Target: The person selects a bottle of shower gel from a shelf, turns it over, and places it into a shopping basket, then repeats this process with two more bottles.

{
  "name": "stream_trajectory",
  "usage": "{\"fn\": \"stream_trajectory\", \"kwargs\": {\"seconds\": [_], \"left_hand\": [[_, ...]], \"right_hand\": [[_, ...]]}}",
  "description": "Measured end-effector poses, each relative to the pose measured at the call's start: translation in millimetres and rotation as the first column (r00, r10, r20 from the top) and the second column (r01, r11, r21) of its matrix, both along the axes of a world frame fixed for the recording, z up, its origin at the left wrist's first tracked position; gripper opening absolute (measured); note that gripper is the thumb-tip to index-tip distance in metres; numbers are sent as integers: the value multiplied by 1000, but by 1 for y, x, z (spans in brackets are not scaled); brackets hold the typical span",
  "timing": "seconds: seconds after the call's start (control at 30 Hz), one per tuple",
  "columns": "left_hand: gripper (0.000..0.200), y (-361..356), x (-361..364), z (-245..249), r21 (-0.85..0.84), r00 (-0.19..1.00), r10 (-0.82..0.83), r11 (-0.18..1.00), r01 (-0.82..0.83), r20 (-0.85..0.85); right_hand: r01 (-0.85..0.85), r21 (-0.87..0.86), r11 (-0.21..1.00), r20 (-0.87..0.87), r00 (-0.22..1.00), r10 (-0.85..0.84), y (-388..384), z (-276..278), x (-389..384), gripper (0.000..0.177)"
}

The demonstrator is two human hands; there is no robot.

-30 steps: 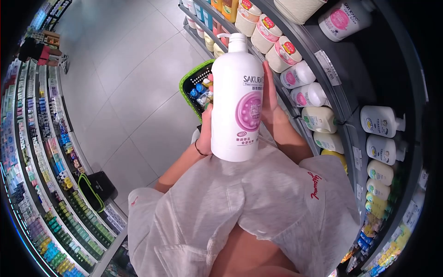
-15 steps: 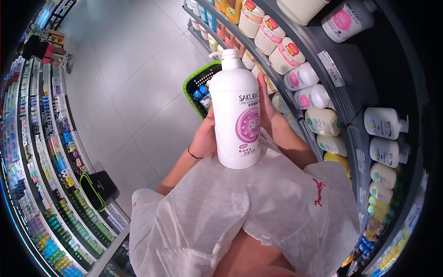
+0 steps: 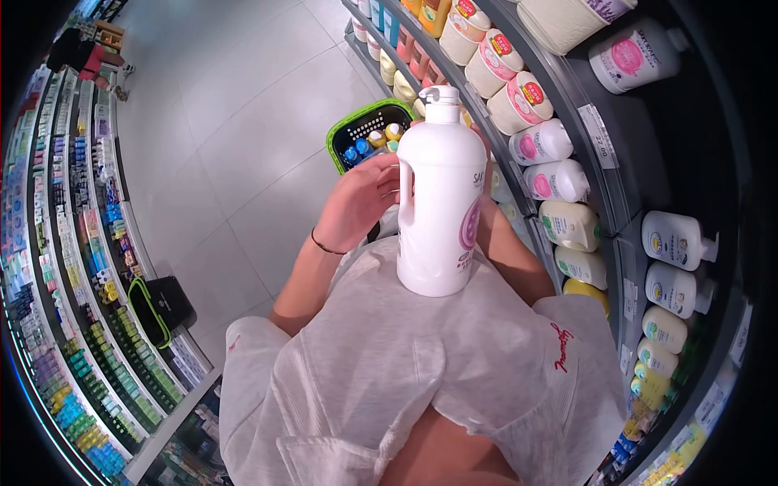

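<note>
Directions are taken from the bottle; 12 o'clock is the top of the view.

At 9 o'clock, the left hand is beside the bottle's handle, fingers loosely bent and not wrapped round it; contact cannot be told. At 10 o'clock, beyond that hand, a green-rimmed basket holds blue and yellow items. The white bottle, the reference point, stands nearly upright above the shirt, pump on top, label turned toward 3 o'clock. At 3 o'clock, the right hand appears to hold the bottle's side; its fingers are mostly hidden. Tubs line the shelf at 1 o'clock.

Hazards: with the left fingers off the handle, the load probably falls mainly on the right hand. If its hold loosens, the smooth bottle may tip toward 9 o'clock or drop. If swung toward 1 o'clock, the bottle may knock the tubs.
</note>
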State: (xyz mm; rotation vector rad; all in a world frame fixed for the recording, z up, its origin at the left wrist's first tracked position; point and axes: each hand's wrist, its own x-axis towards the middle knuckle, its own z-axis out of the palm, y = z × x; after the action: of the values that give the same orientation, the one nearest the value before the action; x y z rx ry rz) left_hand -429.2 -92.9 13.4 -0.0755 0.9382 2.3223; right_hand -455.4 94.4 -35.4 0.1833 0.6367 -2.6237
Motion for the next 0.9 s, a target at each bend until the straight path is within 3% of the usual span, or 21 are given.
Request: {"fn": "stream_trajectory", "kwargs": {"seconds": [0.13, 0.27, 0.33, 0.63, 0.73, 0.9], "left_hand": [[41, -2, -6, -1, 36, 999, 16, 999, -18, 37], [38, -5, -6, -2, 80, 998, 2, 997, -6, 60], [36, -5, -7, 0, 43, 998, -4, 999, 1, 68], [31, 3, -7, 15, 36, 990, -27, 999, 22, 137], [25, -3, -10, 7, 49, 989, -59, 997, 53, 139], [17, 0, -12, -16, 54, 996, -55, 997, 51, 71]], "right_hand": [[18, 221, 975, -118, 993, 9, -2, -2, -3, 52], [7, 150, 989, 7, 1000, -8, -9, 14, -2, 46], [104, 453, 886, -183, 983, -21, -11, 2, -6, 43], [-6, 179, 984, 70, 998, -7, -16, 23, -1, 46], [-114, 140, 984, 88, 991, 102, -13, 18, -2, 50], [-113, 128, 985, 100, 990, 100, -19, 12, -2, 49]]}}
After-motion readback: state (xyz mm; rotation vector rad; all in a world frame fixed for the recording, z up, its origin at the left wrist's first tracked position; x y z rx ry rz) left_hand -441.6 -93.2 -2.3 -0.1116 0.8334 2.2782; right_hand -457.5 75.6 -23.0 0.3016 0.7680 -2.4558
